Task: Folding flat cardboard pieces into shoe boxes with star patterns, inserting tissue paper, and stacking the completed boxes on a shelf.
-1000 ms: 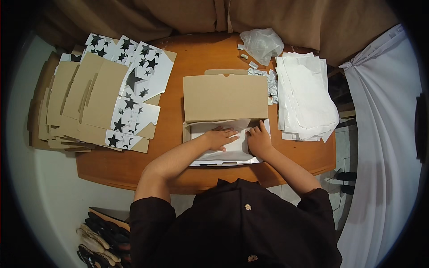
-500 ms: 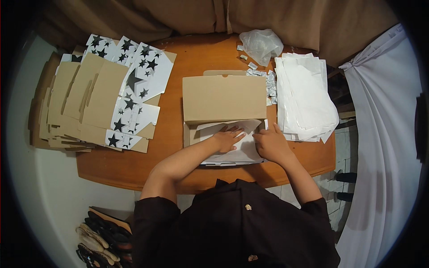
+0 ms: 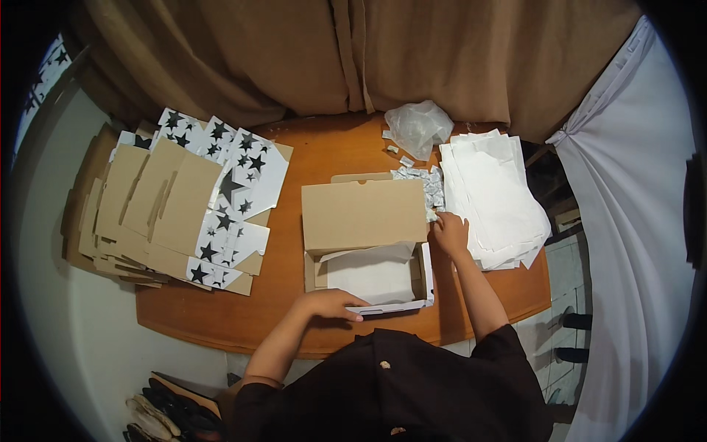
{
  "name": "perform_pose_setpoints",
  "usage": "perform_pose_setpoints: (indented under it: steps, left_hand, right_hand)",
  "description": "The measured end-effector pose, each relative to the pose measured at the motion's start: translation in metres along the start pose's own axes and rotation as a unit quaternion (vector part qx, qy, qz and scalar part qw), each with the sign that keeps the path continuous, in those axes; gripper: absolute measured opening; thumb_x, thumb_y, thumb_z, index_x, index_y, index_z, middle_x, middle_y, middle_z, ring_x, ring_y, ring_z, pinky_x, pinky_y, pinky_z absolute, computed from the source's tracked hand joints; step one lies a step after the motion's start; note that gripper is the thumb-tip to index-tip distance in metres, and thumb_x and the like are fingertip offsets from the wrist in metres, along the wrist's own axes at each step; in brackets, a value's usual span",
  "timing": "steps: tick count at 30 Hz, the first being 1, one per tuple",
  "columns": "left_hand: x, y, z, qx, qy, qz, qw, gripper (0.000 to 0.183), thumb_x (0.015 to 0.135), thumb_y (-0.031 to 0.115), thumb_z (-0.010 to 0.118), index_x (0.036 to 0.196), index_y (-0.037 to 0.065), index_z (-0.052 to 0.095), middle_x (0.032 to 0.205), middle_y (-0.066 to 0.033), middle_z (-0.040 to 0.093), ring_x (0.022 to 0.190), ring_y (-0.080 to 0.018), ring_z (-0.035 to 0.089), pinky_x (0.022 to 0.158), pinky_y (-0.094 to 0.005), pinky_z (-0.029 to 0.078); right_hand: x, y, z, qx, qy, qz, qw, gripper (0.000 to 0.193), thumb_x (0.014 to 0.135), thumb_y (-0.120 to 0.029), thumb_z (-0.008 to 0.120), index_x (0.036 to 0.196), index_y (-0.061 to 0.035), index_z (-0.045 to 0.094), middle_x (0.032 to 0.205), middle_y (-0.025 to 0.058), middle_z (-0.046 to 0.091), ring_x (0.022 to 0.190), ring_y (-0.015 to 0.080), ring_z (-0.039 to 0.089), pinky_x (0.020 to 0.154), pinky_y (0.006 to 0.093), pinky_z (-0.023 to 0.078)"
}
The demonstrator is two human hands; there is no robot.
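- An open cardboard box (image 3: 366, 243) lined with white paper (image 3: 372, 272) sits mid-way on the round wooden surface (image 3: 324, 155).
- The left hand (image 3: 335, 303) lies flat on the box's near edge, grip spread.
- The right hand (image 3: 451, 233) touches small silver packets (image 3: 427, 188) beside the box; I cannot tell its grip.
- Stacked white sheets (image 3: 493, 195) lie right; flat star-printed boxes (image 3: 184, 206) lie left.
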State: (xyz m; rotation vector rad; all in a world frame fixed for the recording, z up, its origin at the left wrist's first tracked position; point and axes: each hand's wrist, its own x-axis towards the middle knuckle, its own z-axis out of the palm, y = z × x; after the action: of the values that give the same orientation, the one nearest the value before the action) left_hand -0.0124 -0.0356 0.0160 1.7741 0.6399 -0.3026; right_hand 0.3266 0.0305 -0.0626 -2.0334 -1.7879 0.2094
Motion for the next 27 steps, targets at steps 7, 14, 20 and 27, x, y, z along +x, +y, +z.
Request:
perform_pose_setpoints:
  steps: [7,14,20,27]
  left_hand:
    - [0.004,-0.005,-0.009,0.007,0.135,-0.013,0.991,0.029,0.089,0.032,0.054,0.107,0.011,0.065,0.101,-0.0122,0.066,0.094,-0.0259,0.061,0.082,-0.0332,0.046]
    - [0.008,0.021,-0.008,0.049,0.217,0.013,0.975,0.025,0.080,0.033,0.066,0.091,0.010,0.068,0.090,-0.0070,0.065,0.087,-0.0222,0.061,0.075,-0.0328,0.046]
    - [0.023,0.016,-0.006,0.123,0.248,-0.009,0.961,0.020,0.081,0.029,0.063,0.089,0.011,0.067,0.091,-0.0049,0.062,0.086,-0.0247,0.058,0.074,-0.0355,0.044]
    - [0.078,-0.006,0.001,0.366,0.446,0.132,0.806,0.013,0.080,0.026,0.061,0.077,0.014,0.063,0.078,-0.0030,0.053,0.080,-0.0192,0.052,0.070,-0.0331,0.036]
  right_hand:
    - [-0.005,-0.004,0.030,-0.154,0.003,-0.007,0.988,0.024,0.076,-0.023,0.062,0.096,-0.0094,0.066,0.108,0.0043,0.058,0.120,0.0230,0.043,0.101,0.0672,0.014]
    - [-0.025,0.022,0.034,-0.162,0.066,-0.055,0.983,0.014,0.077,-0.021,0.063,0.088,-0.0125,0.065,0.103,-0.0017,0.058,0.119,0.0194,0.044,0.101,0.0658,0.011]
    - [-0.028,0.030,0.023,-0.214,0.183,-0.132,0.950,0.010,0.080,-0.018,0.057,0.088,-0.0132,0.058,0.102,-0.0041,0.057,0.118,0.0190,0.045,0.100,0.0573,0.009]
    - [-0.029,-0.031,-0.037,-0.033,0.232,-0.037,0.971,0.011,0.088,-0.016,0.050,0.094,-0.0107,0.057,0.103,0.0010,0.056,0.111,0.0186,0.046,0.096,0.0528,0.014]
